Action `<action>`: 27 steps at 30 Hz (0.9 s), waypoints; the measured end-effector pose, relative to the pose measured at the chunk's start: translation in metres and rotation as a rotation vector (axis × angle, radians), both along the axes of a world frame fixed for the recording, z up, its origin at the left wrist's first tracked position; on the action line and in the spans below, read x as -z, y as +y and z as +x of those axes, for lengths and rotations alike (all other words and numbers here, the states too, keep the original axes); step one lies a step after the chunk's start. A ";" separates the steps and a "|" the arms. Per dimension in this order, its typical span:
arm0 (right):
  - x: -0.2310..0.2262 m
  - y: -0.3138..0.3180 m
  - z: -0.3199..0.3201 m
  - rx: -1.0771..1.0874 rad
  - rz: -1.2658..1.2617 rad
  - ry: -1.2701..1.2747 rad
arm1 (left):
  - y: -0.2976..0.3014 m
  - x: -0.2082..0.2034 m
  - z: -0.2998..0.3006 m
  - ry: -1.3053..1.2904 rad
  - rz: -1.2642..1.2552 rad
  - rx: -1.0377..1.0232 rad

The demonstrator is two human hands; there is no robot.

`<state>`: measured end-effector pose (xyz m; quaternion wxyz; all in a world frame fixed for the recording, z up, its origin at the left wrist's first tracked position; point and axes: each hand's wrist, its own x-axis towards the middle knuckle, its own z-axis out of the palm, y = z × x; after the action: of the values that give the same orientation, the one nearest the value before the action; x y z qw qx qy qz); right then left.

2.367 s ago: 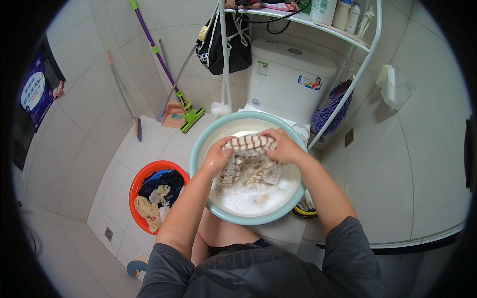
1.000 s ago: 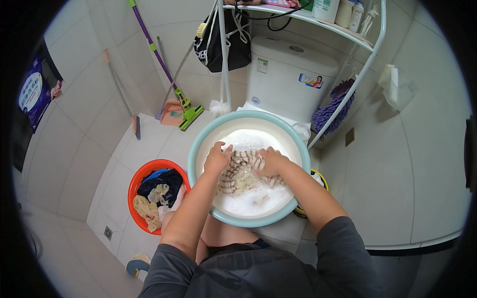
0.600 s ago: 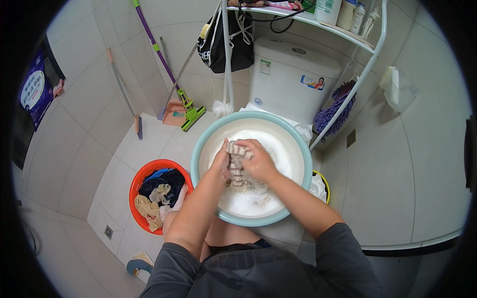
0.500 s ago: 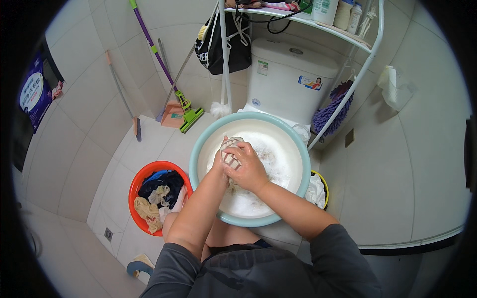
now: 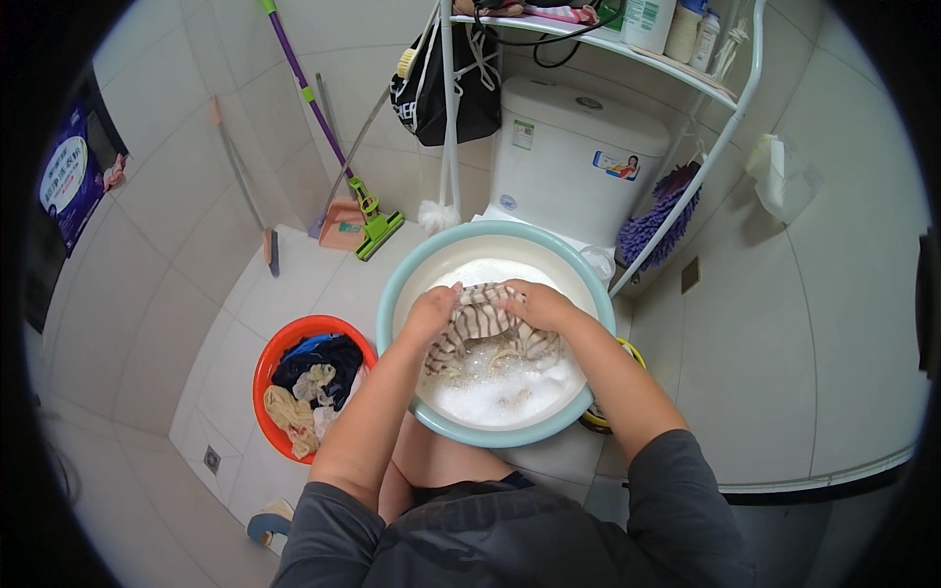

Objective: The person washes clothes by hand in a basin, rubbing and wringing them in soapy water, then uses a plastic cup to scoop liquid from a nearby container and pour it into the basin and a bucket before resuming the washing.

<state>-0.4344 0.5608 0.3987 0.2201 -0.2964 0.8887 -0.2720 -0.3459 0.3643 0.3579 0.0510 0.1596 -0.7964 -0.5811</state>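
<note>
A striped cloth, white with dark bands, is stretched between my two hands over a large basin with a pale blue rim. My left hand grips its left end and my right hand its right end. The cloth's lower parts hang into white suds. What kind of garment or towel it is, I cannot tell.
At the left stands a red tub with dark and beige clothes. A yellow-rimmed container is partly hidden behind my right forearm. Beyond the basin are a toilet, a white rack and a green squeegee mop.
The cloth was bunched between my hands, pressed together. Now my hands have moved apart and the cloth is spread out between them, lower edges down in the suds.
</note>
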 end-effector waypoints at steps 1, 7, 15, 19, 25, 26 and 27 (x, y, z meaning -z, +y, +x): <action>0.004 0.007 -0.001 -0.063 -0.007 -0.027 | -0.002 -0.005 0.000 0.022 -0.006 0.007; -0.023 0.004 0.007 0.049 -0.080 -0.087 | -0.010 -0.025 0.002 0.059 0.049 0.086; -0.062 -0.004 0.011 0.007 -1.035 -0.463 | 0.006 -0.046 0.017 0.296 0.142 0.360; -0.088 -0.029 0.031 0.267 -1.387 -0.656 | 0.036 -0.050 0.010 0.473 0.142 0.324; -0.084 -0.058 0.047 0.632 -1.481 -0.762 | 0.059 -0.059 0.016 0.400 -0.181 0.054; -0.075 -0.055 0.041 0.623 -1.495 -0.800 | 0.060 -0.061 0.017 0.393 -0.215 -0.021; -0.066 -0.049 0.035 0.613 -1.507 -0.838 | 0.058 -0.064 0.016 0.358 -0.197 0.008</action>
<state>-0.3995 0.5113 0.4650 0.1909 0.0102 0.3631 -0.9119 -0.3304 0.4224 0.4220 0.2049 0.0447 -0.8284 -0.5195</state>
